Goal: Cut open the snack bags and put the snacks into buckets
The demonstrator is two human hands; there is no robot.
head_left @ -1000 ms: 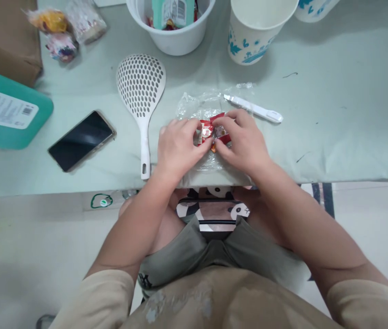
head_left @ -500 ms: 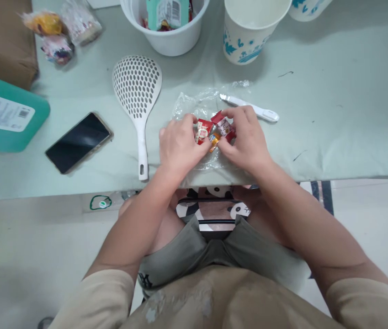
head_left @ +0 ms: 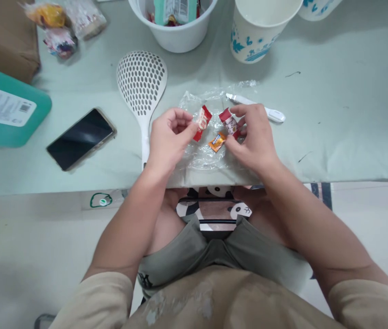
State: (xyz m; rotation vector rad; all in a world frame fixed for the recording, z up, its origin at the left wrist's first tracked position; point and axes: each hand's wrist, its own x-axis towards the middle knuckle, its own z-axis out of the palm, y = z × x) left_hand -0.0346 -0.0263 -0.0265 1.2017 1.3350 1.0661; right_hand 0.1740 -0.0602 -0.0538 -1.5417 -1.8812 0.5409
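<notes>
My left hand (head_left: 169, 135) pinches a red-and-cream wrapped candy (head_left: 202, 123) by its edge between thumb and fingers. My right hand (head_left: 253, 132) is curled around a dark red wrapped candy (head_left: 230, 123), with the thumb below it and the fingers at its right side. Between the hands, close to the right thumb, lies a small orange-and-blue wrapped candy (head_left: 217, 142). Under all three spreads a crumpled clear plastic sheet (head_left: 200, 160). A white-handled craft knife (head_left: 274, 114) rests just beyond my right hand, its tip over the plastic.
Left of my hands are a white slotted skimmer (head_left: 142, 82), a phone (head_left: 81, 139) and a green bottle (head_left: 5, 109). Along the back stand a white tub (head_left: 183, 39) with packets inside, a patterned paper cup (head_left: 258, 41) and bagged items (head_left: 86, 20). The table edge is near my forearms.
My hands have drawn apart, the left carrying the red-and-cream candy left and turning it more upright. The orange candy now shows fully between them. The whole view has shifted slightly.
</notes>
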